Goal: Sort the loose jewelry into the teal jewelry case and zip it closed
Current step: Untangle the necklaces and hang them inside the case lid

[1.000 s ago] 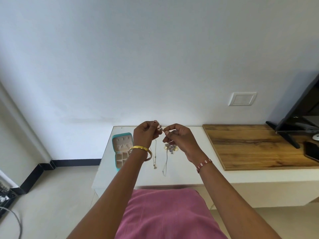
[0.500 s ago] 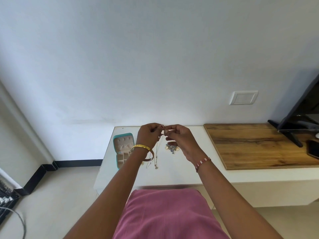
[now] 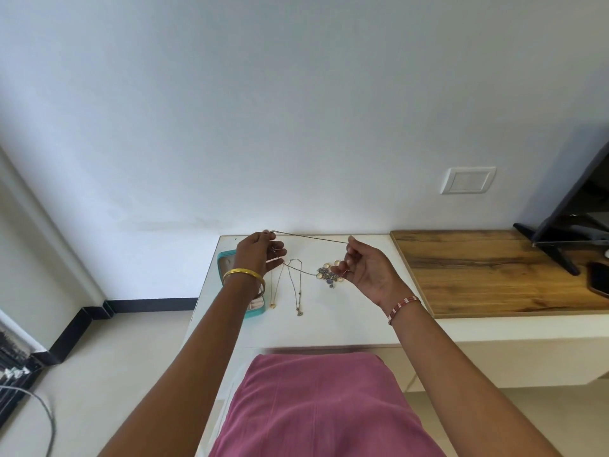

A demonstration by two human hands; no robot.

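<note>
Both hands are pinching a thin chain (image 3: 309,238), stretching it left-right above the bench (image 3: 329,321); left hand (image 3: 258,258) is hovering nearest the open teal case (image 3: 227,263), right hand (image 3: 365,270) further off.

No text, label, brand, number or sign can be read anywhere in the view.
</note>
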